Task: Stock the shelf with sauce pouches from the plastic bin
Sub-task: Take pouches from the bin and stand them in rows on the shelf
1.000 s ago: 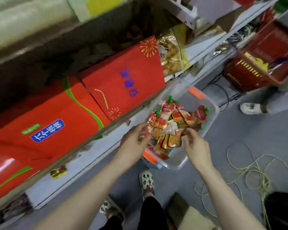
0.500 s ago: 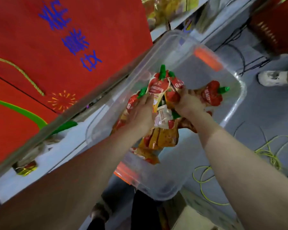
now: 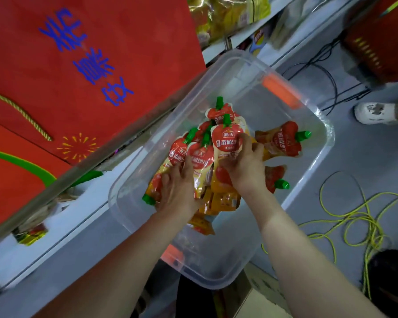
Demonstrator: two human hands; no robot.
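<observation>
A clear plastic bin (image 3: 326,143) with orange latches sits on the floor against the shelf's white bottom board (image 3: 62,228). It holds several red and yellow sauce pouches (image 3: 283,141) with green caps. My left hand (image 3: 177,189) lies over a bunch of pouches on the left of the pile and grips them. My right hand (image 3: 241,166) pinches an upright pouch (image 3: 226,138) at the middle, thumb on its front. Between both hands a few pouches stand gathered upright. Others lie loose in the bin to the right.
Large red bags (image 3: 90,65) fill the shelf level above the bin, behind a metal rail (image 3: 124,138). Yellow snack packs (image 3: 228,14) sit further back. On the grey floor lie a yellow cord (image 3: 354,214), black cables (image 3: 326,74), a red basket (image 3: 381,42) and another person's shoe (image 3: 377,112).
I have leaned in close over the bin. Both hands went from its near edge into the pile and have drawn a few pouches together upright.
</observation>
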